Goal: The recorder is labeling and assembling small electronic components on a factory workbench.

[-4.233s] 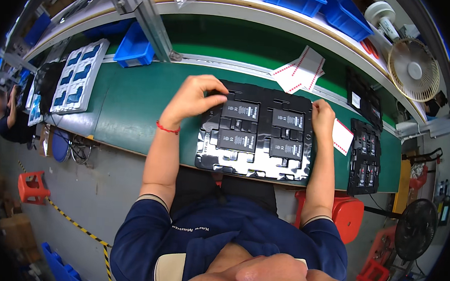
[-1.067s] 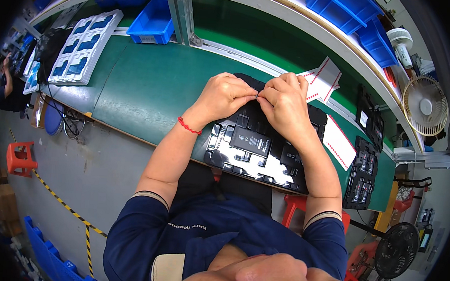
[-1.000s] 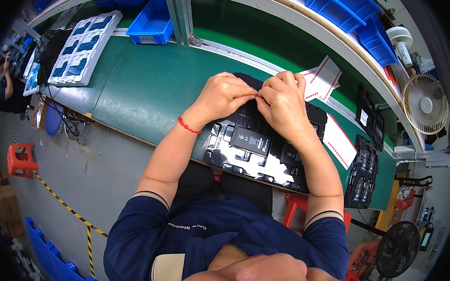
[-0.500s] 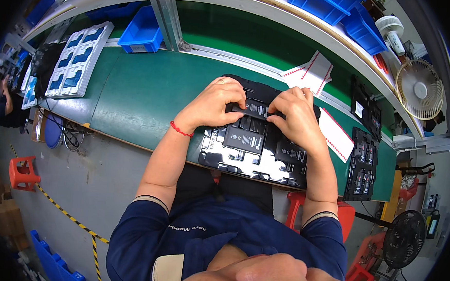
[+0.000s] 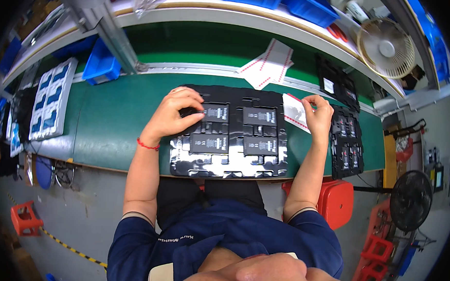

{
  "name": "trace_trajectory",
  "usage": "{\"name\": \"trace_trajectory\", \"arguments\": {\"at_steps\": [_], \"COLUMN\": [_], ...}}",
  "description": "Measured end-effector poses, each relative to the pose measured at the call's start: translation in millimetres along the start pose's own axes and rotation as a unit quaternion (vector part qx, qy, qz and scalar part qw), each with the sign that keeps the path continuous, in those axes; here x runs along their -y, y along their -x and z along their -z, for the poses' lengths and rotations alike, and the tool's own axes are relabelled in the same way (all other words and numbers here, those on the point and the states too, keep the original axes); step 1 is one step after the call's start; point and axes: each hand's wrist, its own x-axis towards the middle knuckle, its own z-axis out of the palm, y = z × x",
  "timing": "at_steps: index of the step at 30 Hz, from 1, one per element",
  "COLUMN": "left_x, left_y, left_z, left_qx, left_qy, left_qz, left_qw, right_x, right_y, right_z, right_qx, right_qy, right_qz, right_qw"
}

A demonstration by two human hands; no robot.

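A black plastic tray (image 5: pixel 233 169) lies in front of me on the green workbench, with flat black battery packs in its pockets. At its upper left, my left hand (image 5: pixel 178 112) rests over the end of one battery pack (image 5: pixel 216 112); thumb and fingers are apart. Another battery pack (image 5: pixel 260 116) sits at the upper right, and two more lie in the lower pockets. Right of the tray, my right hand (image 5: pixel 318 115) has thumb and fingertips pinched together at the edge of a white sheet with red marks (image 5: pixel 294 113). Whatever is between those fingertips cannot be made out.
More red-marked sheets (image 5: pixel 271 63) lie at the back. Dark trays with parts (image 5: pixel 347 143) stand at the right. At the left are a white tray with blue pieces (image 5: pixel 52 99) and a blue bin (image 5: pixel 102 66). A shelf (image 5: pixel 191 12) runs above the bench.
My right hand has left the battery pack and moved right to the red-marked sheet. My left hand stays at the pack's left end. The whole view has shifted.
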Motion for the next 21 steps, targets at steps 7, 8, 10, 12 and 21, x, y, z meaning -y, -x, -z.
{"name": "trace_trajectory", "arguments": {"at_steps": [7, 8, 10, 12, 21], "left_x": [-5, -8, -13, -16, -43], "left_y": [-16, -17, -19, -20, -43], "left_z": [-3, -3, 1, 2, -5], "left_qx": [0.007, 0.013, 0.016, 0.025, 0.056], "left_qy": [-0.004, -0.006, -0.022, -0.026, -0.018], "left_qz": [0.021, 0.04, 0.056, 0.057, 0.039], "left_qw": [1.0, 0.999, 0.998, 0.998, 0.998], "right_x": [79, 94, 107, 134, 140], "right_y": [14, 16, 12, 23, 22], "right_z": [131, 147, 196, 193, 202], "right_qx": [-0.09, -0.087, 0.104, 0.035, -0.03], "right_qy": [-0.496, -0.552, -0.475, -0.548, -0.574], "right_qz": [0.202, 0.292, 0.439, 0.459, 0.597], "right_qw": [0.84, 0.776, 0.755, 0.698, 0.56]}}
